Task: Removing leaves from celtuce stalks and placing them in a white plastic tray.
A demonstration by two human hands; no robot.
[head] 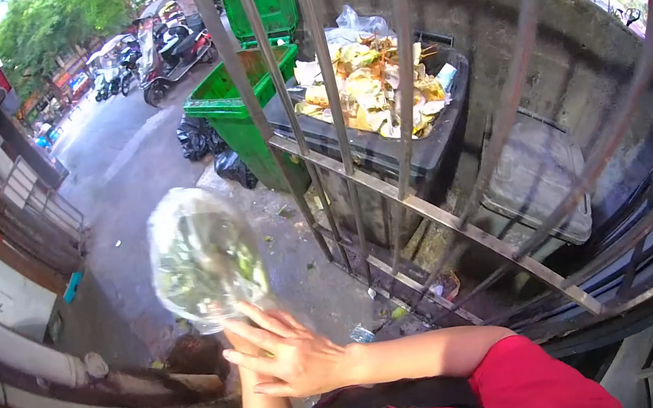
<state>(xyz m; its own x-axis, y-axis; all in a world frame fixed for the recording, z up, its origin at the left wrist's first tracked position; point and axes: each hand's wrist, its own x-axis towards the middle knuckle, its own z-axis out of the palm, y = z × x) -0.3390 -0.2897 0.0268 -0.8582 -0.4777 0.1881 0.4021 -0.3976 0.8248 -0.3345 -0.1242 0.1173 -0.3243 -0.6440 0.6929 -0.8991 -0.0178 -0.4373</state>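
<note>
A clear plastic bag stands out ahead of me, left of the middle, with greenish and pale patches showing through it. My left forearm runs up to the bag's lower end; my left hand is mostly hidden by the crinkled plastic and my other hand, so its grip cannot be made out. My right hand crosses over the left wrist just below the bag. Its fingers are spread and rest on the wrist, the tips close to the bag's lower edge.
Metal railings slant along the right. Behind them are an open green wheeled bin, a dark bin heaped with food waste and a closed grey bin. Black rubbish bags lie by the green bin. Parked scooters stand farther off.
</note>
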